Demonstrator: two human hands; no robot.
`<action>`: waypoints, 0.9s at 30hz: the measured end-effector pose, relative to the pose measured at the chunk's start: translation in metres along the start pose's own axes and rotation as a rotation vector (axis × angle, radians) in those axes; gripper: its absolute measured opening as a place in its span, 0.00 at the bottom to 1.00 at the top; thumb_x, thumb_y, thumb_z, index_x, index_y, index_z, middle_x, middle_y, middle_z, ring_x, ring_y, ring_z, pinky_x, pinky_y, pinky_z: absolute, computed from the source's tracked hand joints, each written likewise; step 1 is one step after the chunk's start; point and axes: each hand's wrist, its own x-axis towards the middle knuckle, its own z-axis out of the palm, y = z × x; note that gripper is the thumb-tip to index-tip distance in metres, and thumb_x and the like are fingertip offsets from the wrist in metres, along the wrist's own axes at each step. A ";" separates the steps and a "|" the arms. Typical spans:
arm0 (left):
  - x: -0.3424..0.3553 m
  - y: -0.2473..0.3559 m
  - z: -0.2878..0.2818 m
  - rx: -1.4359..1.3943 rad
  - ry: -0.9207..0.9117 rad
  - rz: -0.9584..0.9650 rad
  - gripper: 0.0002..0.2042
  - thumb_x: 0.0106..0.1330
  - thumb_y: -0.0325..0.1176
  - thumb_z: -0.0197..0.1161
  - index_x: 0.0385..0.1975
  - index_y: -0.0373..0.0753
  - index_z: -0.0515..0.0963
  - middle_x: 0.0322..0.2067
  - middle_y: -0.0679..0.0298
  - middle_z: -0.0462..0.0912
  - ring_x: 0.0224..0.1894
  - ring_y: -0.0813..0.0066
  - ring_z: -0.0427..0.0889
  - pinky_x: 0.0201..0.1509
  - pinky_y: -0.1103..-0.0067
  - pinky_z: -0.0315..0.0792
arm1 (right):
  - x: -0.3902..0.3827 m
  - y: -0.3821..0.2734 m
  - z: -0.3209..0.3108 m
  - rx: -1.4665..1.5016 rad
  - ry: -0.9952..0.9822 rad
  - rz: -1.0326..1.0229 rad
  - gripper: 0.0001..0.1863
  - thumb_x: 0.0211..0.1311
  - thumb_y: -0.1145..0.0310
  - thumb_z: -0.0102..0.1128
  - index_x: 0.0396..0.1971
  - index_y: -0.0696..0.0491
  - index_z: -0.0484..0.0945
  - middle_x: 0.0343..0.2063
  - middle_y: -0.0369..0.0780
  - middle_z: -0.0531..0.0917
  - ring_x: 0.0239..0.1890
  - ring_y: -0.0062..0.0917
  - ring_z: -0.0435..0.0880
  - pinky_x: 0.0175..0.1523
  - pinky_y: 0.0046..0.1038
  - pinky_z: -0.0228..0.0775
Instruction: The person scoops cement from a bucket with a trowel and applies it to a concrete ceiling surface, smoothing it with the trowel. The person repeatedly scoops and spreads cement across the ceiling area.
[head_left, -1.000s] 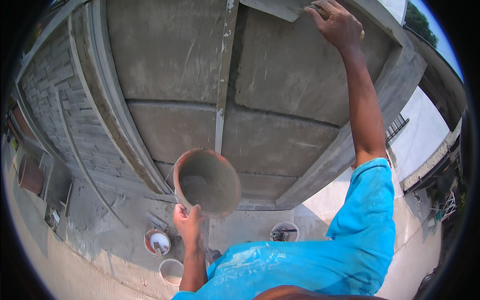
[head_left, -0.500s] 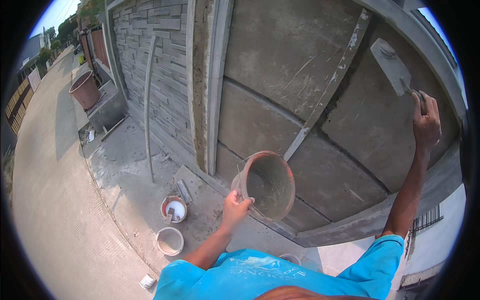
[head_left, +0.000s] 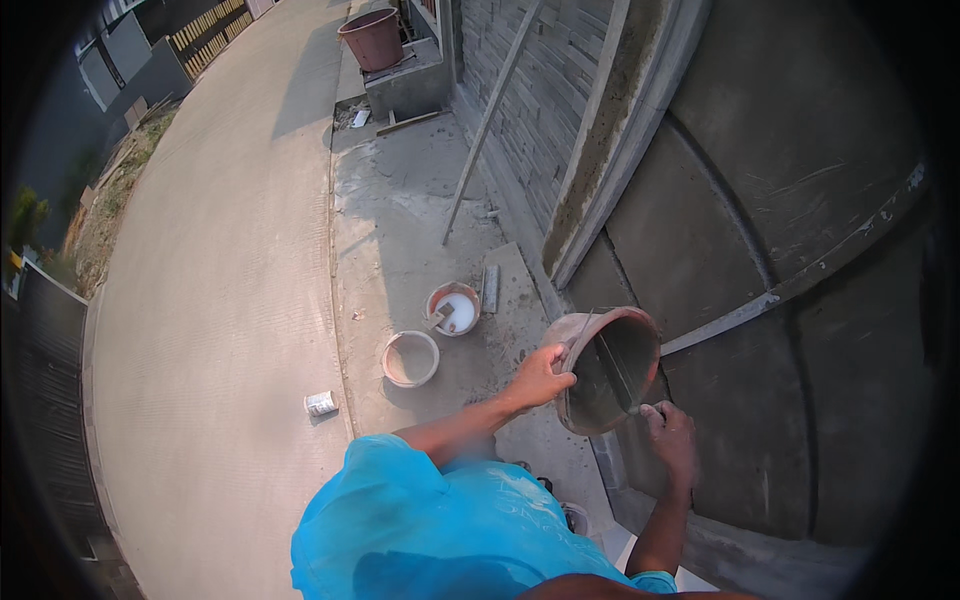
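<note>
My left hand [head_left: 540,378] grips the near side of a reddish, mortar-stained bucket [head_left: 572,330], thumb at its rim. The bucket is held up in front of the wall, its mouth tilted towards the right. At its lower right rim, my right hand [head_left: 672,440] is closed around the handle of a trowel [head_left: 616,374]. The trowel's blade lies inside the bucket and shows as a thin edge. Behind both hands rises a grey plastered wall [head_left: 690,240] cut by dark grooves, with a pale strip [head_left: 725,322] running across it.
On the ground to the left stand a bucket of white liquid [head_left: 472,293] and a pale bucket [head_left: 411,383]. A small white can [head_left: 320,404] lies on the road [head_left: 220,330]. A pole [head_left: 490,125] leans on the stone-clad wall; a large reddish tub [head_left: 372,42] stands beyond.
My right hand has brought the trowel down from the upper wall into the bucket. My left hand still holds the bucket. The view has turned towards the left.
</note>
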 end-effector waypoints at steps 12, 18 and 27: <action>0.032 -0.205 -0.052 0.328 0.117 -0.615 0.22 0.51 0.30 0.68 0.48 0.31 0.79 0.40 0.50 0.85 0.44 0.60 0.85 0.51 0.71 0.74 | 0.024 0.015 0.191 0.305 -0.309 0.061 0.21 0.63 0.65 0.64 0.53 0.55 0.72 0.36 0.49 0.85 0.40 0.40 0.87 0.47 0.39 0.76; 0.047 -0.437 -0.070 0.003 0.362 -0.681 0.20 0.50 0.30 0.68 0.44 0.31 0.76 0.30 0.61 0.73 0.36 0.73 0.72 0.45 0.77 0.68 | -0.010 0.059 0.275 0.235 -0.303 0.272 0.13 0.67 0.68 0.57 0.50 0.52 0.76 0.30 0.44 0.86 0.36 0.40 0.87 0.42 0.39 0.76; 0.167 -0.621 -0.107 -0.141 0.250 -0.722 0.21 0.57 0.23 0.60 0.54 0.33 0.76 0.48 0.59 0.82 0.44 0.75 0.83 0.46 0.78 0.78 | 0.026 0.150 0.446 0.068 -0.408 0.453 0.12 0.70 0.66 0.55 0.51 0.47 0.78 0.21 0.45 0.80 0.26 0.36 0.83 0.35 0.39 0.71</action>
